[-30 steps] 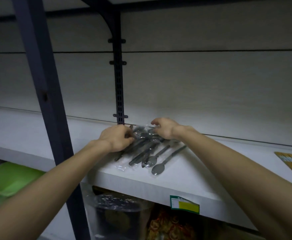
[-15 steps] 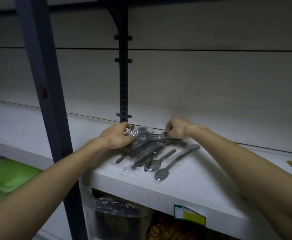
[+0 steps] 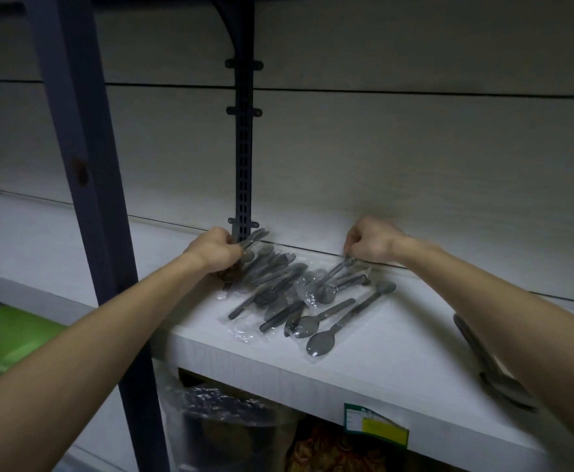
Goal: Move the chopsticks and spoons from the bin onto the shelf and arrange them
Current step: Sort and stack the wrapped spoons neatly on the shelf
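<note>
Several grey spoons in clear plastic wrappers [image 3: 289, 301] lie in a loose pile on the white shelf [image 3: 398, 362]. My left hand [image 3: 216, 250] grips a bunch of wrapped spoons at the pile's far left, beside the dark slotted upright. My right hand [image 3: 372, 243] pinches the handle end of a wrapped spoon [image 3: 333, 277] at the pile's far right, near the back wall. One spoon [image 3: 323, 342] lies nearest the shelf's front edge. No chopsticks or bin can be made out.
A dark slotted upright [image 3: 243, 148] stands behind the pile and a thick blue post [image 3: 84, 165] at front left. More dark utensils [image 3: 493, 373] lie under my right forearm. A green tray [image 3: 3, 338] sits lower left; bagged goods fill the shelf below.
My right hand has moved right along the back wall, drawing a wrapped spoon away from the pile. My left hand stays gripping spoons at the left. The pile is more spread out.
</note>
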`<state>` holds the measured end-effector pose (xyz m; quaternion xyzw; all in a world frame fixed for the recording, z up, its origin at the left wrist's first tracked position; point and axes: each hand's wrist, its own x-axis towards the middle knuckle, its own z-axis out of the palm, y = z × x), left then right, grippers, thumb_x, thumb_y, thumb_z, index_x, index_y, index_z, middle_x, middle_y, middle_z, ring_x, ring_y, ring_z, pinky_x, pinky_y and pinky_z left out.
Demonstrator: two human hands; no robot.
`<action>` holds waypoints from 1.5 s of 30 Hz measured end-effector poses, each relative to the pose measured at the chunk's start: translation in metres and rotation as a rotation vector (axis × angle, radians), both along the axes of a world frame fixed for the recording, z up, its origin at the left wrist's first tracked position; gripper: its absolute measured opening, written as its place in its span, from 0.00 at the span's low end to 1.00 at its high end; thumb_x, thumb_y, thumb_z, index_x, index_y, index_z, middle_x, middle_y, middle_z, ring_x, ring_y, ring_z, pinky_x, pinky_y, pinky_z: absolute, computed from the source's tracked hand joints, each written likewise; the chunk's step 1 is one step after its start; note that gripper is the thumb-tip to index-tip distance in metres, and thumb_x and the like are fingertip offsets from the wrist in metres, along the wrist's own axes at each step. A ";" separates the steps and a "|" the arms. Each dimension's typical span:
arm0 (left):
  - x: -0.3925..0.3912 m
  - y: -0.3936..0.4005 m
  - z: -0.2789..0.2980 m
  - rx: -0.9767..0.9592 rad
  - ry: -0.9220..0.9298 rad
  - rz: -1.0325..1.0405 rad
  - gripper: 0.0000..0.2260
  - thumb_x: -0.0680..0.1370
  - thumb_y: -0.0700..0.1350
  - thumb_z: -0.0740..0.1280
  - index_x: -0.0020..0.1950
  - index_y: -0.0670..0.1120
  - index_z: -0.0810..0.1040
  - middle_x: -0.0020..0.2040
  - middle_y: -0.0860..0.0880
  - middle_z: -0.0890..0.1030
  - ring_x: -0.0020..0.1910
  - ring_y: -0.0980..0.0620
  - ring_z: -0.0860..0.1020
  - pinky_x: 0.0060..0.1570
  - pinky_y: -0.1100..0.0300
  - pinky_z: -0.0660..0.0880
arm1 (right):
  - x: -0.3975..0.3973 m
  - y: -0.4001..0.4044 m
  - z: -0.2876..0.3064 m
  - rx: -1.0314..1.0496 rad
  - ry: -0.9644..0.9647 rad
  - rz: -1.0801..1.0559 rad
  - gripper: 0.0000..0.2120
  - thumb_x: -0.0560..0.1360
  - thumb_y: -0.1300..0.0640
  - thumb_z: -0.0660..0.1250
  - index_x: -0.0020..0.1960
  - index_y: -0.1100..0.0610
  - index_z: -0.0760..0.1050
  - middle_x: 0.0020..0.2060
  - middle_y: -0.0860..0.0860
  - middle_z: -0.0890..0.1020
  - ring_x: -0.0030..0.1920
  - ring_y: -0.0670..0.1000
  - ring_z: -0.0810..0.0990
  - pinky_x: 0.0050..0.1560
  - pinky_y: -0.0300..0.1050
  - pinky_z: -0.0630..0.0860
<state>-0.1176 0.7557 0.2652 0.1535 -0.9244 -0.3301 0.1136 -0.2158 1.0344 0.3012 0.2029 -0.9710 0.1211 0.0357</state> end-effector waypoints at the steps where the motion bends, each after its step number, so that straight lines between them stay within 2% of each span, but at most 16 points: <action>1: 0.001 0.001 0.001 0.009 0.000 0.003 0.10 0.76 0.52 0.73 0.46 0.46 0.80 0.43 0.46 0.82 0.47 0.44 0.80 0.54 0.50 0.78 | 0.002 -0.001 0.000 0.002 -0.009 0.013 0.07 0.71 0.58 0.69 0.43 0.53 0.86 0.40 0.48 0.86 0.45 0.51 0.84 0.50 0.46 0.82; 3: 0.001 0.002 0.003 0.020 0.004 0.018 0.08 0.76 0.50 0.73 0.43 0.46 0.79 0.41 0.46 0.81 0.47 0.43 0.79 0.52 0.51 0.77 | 0.005 -0.005 0.001 0.011 -0.020 0.039 0.05 0.68 0.56 0.71 0.41 0.53 0.85 0.38 0.48 0.87 0.43 0.50 0.85 0.48 0.47 0.83; 6: 0.000 0.001 0.005 0.074 0.019 0.028 0.04 0.76 0.44 0.71 0.45 0.44 0.80 0.43 0.44 0.82 0.48 0.42 0.80 0.51 0.51 0.78 | 0.009 -0.011 0.002 0.029 -0.017 0.062 0.06 0.66 0.52 0.74 0.41 0.52 0.85 0.37 0.47 0.86 0.41 0.50 0.85 0.46 0.48 0.84; 9: 0.000 0.002 0.006 0.158 -0.003 0.012 0.05 0.76 0.40 0.68 0.50 0.41 0.82 0.44 0.42 0.81 0.44 0.43 0.79 0.42 0.55 0.77 | 0.012 -0.013 0.001 0.041 0.008 0.053 0.08 0.69 0.49 0.76 0.44 0.52 0.85 0.41 0.47 0.86 0.44 0.51 0.84 0.49 0.47 0.83; 11: 0.003 0.005 0.010 0.205 -0.009 0.005 0.06 0.77 0.37 0.68 0.52 0.38 0.82 0.41 0.42 0.79 0.39 0.45 0.76 0.34 0.60 0.70 | 0.012 -0.013 0.000 0.045 0.033 0.062 0.09 0.69 0.46 0.76 0.44 0.51 0.84 0.41 0.47 0.86 0.45 0.50 0.84 0.49 0.47 0.82; 15: 0.011 0.014 0.017 0.321 0.007 -0.008 0.09 0.78 0.36 0.68 0.57 0.38 0.81 0.44 0.42 0.79 0.40 0.47 0.75 0.34 0.60 0.71 | 0.017 -0.012 0.000 0.074 0.056 0.088 0.09 0.70 0.47 0.75 0.46 0.51 0.84 0.43 0.47 0.86 0.47 0.52 0.83 0.51 0.48 0.81; 18: 0.018 0.019 0.016 0.370 0.039 -0.012 0.09 0.78 0.36 0.67 0.57 0.37 0.81 0.43 0.42 0.79 0.35 0.50 0.75 0.25 0.66 0.72 | 0.022 -0.011 0.001 0.115 0.057 0.116 0.09 0.71 0.47 0.74 0.47 0.51 0.84 0.44 0.48 0.85 0.48 0.53 0.83 0.49 0.46 0.81; 21: 0.021 0.021 0.011 0.397 0.081 0.000 0.08 0.78 0.35 0.67 0.56 0.36 0.82 0.41 0.42 0.79 0.32 0.50 0.76 0.28 0.65 0.73 | 0.023 -0.011 -0.001 0.120 0.068 0.135 0.10 0.71 0.46 0.73 0.48 0.51 0.84 0.45 0.48 0.85 0.48 0.54 0.82 0.49 0.45 0.80; 24: 0.023 0.021 0.005 0.445 0.098 -0.019 0.06 0.80 0.34 0.66 0.51 0.37 0.84 0.41 0.39 0.81 0.30 0.50 0.78 0.34 0.59 0.77 | 0.025 -0.014 -0.001 0.094 0.085 0.172 0.11 0.71 0.45 0.73 0.50 0.50 0.83 0.47 0.48 0.85 0.50 0.54 0.82 0.52 0.46 0.80; 26: 0.022 0.020 0.001 0.389 0.110 -0.011 0.10 0.82 0.37 0.65 0.44 0.41 0.83 0.41 0.40 0.81 0.34 0.47 0.77 0.40 0.55 0.76 | 0.028 -0.016 -0.001 0.083 0.101 0.214 0.12 0.73 0.46 0.72 0.53 0.51 0.82 0.49 0.50 0.85 0.51 0.55 0.82 0.53 0.48 0.80; 29: 0.024 0.024 0.002 0.068 0.104 0.066 0.15 0.84 0.46 0.64 0.38 0.45 0.80 0.34 0.45 0.78 0.38 0.44 0.75 0.42 0.54 0.70 | 0.031 -0.014 0.001 0.042 0.113 0.242 0.14 0.73 0.46 0.71 0.56 0.50 0.81 0.52 0.51 0.83 0.53 0.56 0.81 0.56 0.51 0.79; 34: 0.037 0.035 0.027 -0.395 0.149 0.180 0.14 0.84 0.55 0.60 0.53 0.52 0.84 0.40 0.46 0.82 0.43 0.41 0.78 0.40 0.53 0.70 | 0.034 0.014 0.003 -0.026 0.106 0.221 0.13 0.73 0.46 0.70 0.55 0.50 0.81 0.52 0.50 0.84 0.54 0.55 0.81 0.58 0.52 0.78; 36: 0.040 0.043 0.043 -0.552 0.261 0.186 0.15 0.83 0.57 0.60 0.54 0.52 0.85 0.45 0.45 0.84 0.47 0.39 0.80 0.42 0.52 0.74 | 0.037 0.029 0.006 -0.075 0.118 0.202 0.12 0.74 0.48 0.69 0.55 0.50 0.81 0.51 0.49 0.84 0.54 0.54 0.81 0.57 0.52 0.79; 38: 0.035 0.056 0.058 -0.678 0.352 0.136 0.16 0.82 0.56 0.62 0.49 0.49 0.86 0.50 0.45 0.85 0.49 0.39 0.81 0.46 0.50 0.76 | 0.038 0.045 0.010 -0.113 0.140 0.175 0.12 0.74 0.50 0.69 0.55 0.51 0.82 0.50 0.49 0.85 0.53 0.54 0.82 0.57 0.51 0.79; 42: 0.025 0.091 0.066 -0.585 0.162 0.025 0.15 0.81 0.56 0.63 0.49 0.48 0.85 0.44 0.45 0.85 0.47 0.40 0.81 0.47 0.51 0.77 | 0.045 0.076 0.014 -0.139 0.117 0.147 0.11 0.74 0.51 0.69 0.55 0.53 0.82 0.48 0.51 0.84 0.51 0.54 0.82 0.55 0.48 0.79; 45: 0.023 0.113 0.058 -0.523 0.142 -0.027 0.15 0.79 0.54 0.64 0.46 0.46 0.86 0.42 0.45 0.85 0.44 0.40 0.81 0.46 0.50 0.79 | 0.051 0.093 0.015 -0.101 0.103 0.135 0.09 0.74 0.51 0.70 0.52 0.53 0.83 0.48 0.51 0.85 0.51 0.53 0.82 0.55 0.47 0.79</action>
